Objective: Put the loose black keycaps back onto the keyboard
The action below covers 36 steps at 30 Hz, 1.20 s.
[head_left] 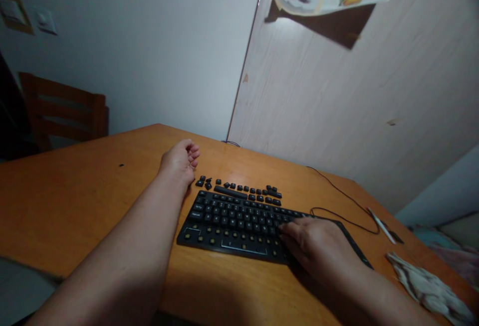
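Note:
A black keyboard (239,221) lies on the table, its lower rows bare of keycaps and showing small yellowish key stems. My right hand (314,241) is over its right part, fingertips pinched together and touching the keys; whatever is between them is hidden. Behind the keyboard, loose black keycaps (246,189) lie in rows, with a long space bar keycap (230,192) among them. Left of these keycaps my left hand (181,159) rests on the table with its fingers curled in, and I see nothing in it.
A wooden table (93,206) carries a thin black cable (344,224), a white stick-like object (381,225) and a crumpled cloth (426,281) on the right. One small dark piece (121,165) lies at the left. A wooden chair (67,109) stands beyond the left edge; walls are behind.

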{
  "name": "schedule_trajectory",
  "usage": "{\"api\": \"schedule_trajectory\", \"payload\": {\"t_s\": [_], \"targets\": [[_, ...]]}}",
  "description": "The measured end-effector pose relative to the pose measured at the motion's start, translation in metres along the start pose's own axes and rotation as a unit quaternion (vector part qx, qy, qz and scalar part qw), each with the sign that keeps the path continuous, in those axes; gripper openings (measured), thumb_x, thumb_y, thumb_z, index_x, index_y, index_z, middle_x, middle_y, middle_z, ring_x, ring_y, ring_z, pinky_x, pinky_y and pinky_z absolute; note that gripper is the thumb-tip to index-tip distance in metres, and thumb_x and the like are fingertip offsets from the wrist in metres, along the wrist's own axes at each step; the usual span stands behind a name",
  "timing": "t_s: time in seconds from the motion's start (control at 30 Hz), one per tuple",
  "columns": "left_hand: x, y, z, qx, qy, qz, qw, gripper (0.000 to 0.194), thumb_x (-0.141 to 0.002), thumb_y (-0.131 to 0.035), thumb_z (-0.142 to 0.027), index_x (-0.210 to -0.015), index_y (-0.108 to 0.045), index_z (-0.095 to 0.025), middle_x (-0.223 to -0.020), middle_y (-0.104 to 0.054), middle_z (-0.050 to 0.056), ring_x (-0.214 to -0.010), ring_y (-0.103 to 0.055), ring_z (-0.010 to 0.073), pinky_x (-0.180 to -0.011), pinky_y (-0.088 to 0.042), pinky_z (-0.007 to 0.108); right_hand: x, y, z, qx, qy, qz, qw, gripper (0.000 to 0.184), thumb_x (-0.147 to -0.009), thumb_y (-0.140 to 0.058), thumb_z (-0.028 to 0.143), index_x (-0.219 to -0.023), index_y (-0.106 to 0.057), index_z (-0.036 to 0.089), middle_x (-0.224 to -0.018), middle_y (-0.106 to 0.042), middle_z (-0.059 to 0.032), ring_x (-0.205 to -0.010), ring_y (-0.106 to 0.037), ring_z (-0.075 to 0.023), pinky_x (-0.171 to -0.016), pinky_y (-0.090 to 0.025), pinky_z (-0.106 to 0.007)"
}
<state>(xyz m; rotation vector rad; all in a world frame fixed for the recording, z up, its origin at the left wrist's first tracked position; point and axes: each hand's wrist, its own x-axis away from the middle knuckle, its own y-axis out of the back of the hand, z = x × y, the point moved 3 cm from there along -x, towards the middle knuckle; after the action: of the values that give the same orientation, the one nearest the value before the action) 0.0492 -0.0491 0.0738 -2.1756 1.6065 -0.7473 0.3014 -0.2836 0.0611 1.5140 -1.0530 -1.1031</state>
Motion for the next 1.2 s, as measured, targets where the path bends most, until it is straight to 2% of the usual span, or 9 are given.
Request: {"api": "schedule_trajectory", "payload": {"t_s": [0.13,0.27,0.43,0.57,0.77,0.97,1.03,1.13,1.2], "targets": [[0.002,0.0,0.0,-0.002,0.001,-0.005,1.0,0.006,-0.071,-0.062,-0.02,-0.069,-0.059,-0.016,-0.068,-0.061,-0.001,-0.058,-0.053,0.0087,-0.056,-0.035,0.024,0.001,-0.006,0.007,0.063,-0.003,-0.022,0.998,0.029,-0.098,-0.048,0.021,-0.081,-0.071,0.022,-0.072,-0.07,-0.0016,-0.065,-0.065,-0.0187,-0.061,-0.039,-0.031],[0.002,0.0,0.0,-0.001,-0.002,-0.004,1.0,0.005,-0.069,-0.062,-0.02,-0.069,-0.059,-0.016,-0.067,-0.061,-0.001,-0.057,-0.053,0.0087,-0.056,-0.035,0.023,0.0,-0.008,0.012,0.112,-0.017,-0.008,0.994,0.032,-0.099,-0.045,0.017,-0.083,-0.072,0.021,-0.068,-0.07,-0.0024,-0.061,-0.066,-0.0201,-0.056,-0.04,-0.032],[-0.001,0.0,0.001,-0.005,-0.006,-0.003,1.0,0.006,-0.067,-0.063,-0.021,-0.069,-0.059,-0.017,-0.067,-0.062,0.0,-0.056,-0.052,0.0098,-0.056,-0.035,0.024,0.003,-0.009,0.019,0.157,0.003,0.04,0.987,0.034,-0.09,-0.051,0.008,-0.113,-0.075,0.015,-0.076,-0.075,-0.0058,-0.068,-0.072,-0.0235,-0.059,-0.049,-0.033],[-0.001,0.0,0.002,-0.006,-0.006,-0.001,1.0,0.007,-0.066,-0.064,-0.021,-0.069,-0.059,-0.017,-0.068,-0.062,0.0,-0.057,-0.053,0.0102,-0.056,-0.035,0.024,0.005,-0.014,0.026,0.176,0.001,0.078,0.981,0.06,-0.074,-0.056,0.002,-0.133,-0.065,0.007,-0.08,-0.077,-0.0096,-0.069,-0.072,-0.0254,-0.059,-0.054,-0.033],[-0.001,0.0,0.002,-0.002,-0.008,0.005,1.0,0.007,-0.066,-0.063,-0.022,-0.069,-0.058,-0.017,-0.066,-0.061,0.0,-0.056,-0.052,0.0102,-0.056,-0.035,0.024,0.005,-0.013,0.03,0.154,-0.002,0.085,0.984,0.059,-0.074,-0.054,0.003,-0.131,-0.066,0.007,-0.076,-0.076,-0.011,-0.066,-0.072,-0.0248,-0.057,-0.051,-0.031],[-0.002,0.001,0.001,0.001,-0.011,-0.002,1.0,0.008,-0.066,-0.063,-0.022,-0.07,-0.058,-0.017,-0.066,-0.061,0.0,-0.056,-0.052,0.0103,-0.056,-0.035,0.024,0.011,0.004,0.012,0.062,-0.041,0.005,0.997,0.037,-0.094,-0.044,0.018,-0.114,-0.075,0.021,-0.086,-0.078,-0.0081,-0.076,-0.073,-0.0245,-0.069,-0.052,-0.035],[-0.002,0.001,0.0,-0.001,-0.012,0.001,1.0,0.008,-0.066,-0.063,-0.022,-0.07,-0.058,-0.017,-0.066,-0.061,0.0,-0.056,-0.052,0.0101,-0.056,-0.035,0.024,0.011,0.008,0.01,0.04,-0.044,-0.009,0.998,0.034,-0.092,-0.047,0.019,-0.109,-0.077,0.022,-0.088,-0.078,-0.0075,-0.077,-0.072,-0.0238,-0.071,-0.052,-0.034],[0.0,0.001,0.0,-0.002,-0.01,0.002,1.0,0.007,-0.067,-0.062,-0.022,-0.07,-0.058,-0.017,-0.066,-0.061,0.0,-0.056,-0.052,0.01,-0.057,-0.036,0.024,0.011,0.008,0.012,0.025,-0.028,0.014,0.999,0.033,-0.09,-0.048,0.016,-0.101,-0.078,0.023,-0.083,-0.077,-0.0059,-0.073,-0.072,-0.0226,-0.069,-0.051,-0.032],[0.0,0.001,0.0,0.0,-0.008,0.0,1.0,0.006,-0.068,-0.062,-0.021,-0.07,-0.058,-0.017,-0.067,-0.061,0.0,-0.056,-0.052,0.0099,-0.057,-0.036,0.024,0.01,0.008,0.013,0.017,-0.033,0.008,0.999,0.034,-0.09,-0.047,0.016,-0.103,-0.077,0.023,-0.086,-0.077,-0.006,-0.076,-0.072,-0.023,-0.071,-0.052,-0.033]]}}
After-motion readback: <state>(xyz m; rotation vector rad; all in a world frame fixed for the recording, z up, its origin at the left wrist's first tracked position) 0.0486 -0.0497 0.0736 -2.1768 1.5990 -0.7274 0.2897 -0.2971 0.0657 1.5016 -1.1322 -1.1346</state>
